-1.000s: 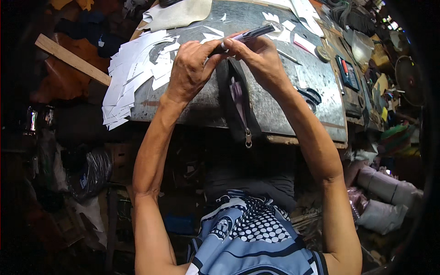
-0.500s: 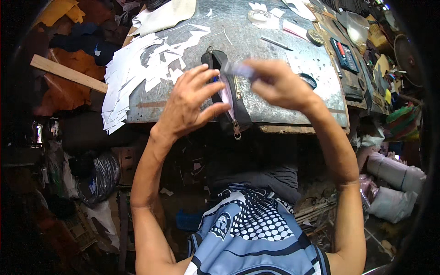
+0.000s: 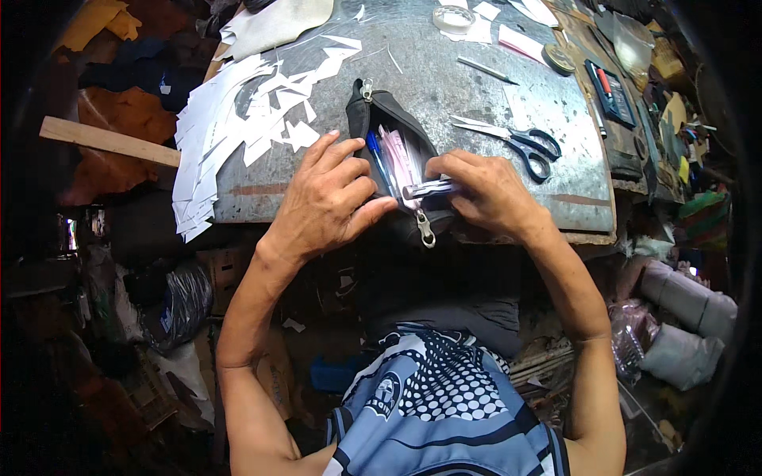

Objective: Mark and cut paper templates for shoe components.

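- Pouch point(image 3: 359, 119) gapes at the table's point(image 3: 429, 79) near edge.
- Your left hand point(image 3: 329, 190), fingers loosely spread, touches its left rim, seemingly steadying it.
- Your right hand point(image 3: 488, 190) pinches a slim dark-and-pale item point(image 3: 429, 189) at its mouth.

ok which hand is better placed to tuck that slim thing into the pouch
Likely the right hand: it grips the slim thing at the open pouch; the left hand is at its left edge.

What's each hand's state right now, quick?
Left hand: open, resting against the black pouch.
Right hand: closed, holding a slim pen-like item.
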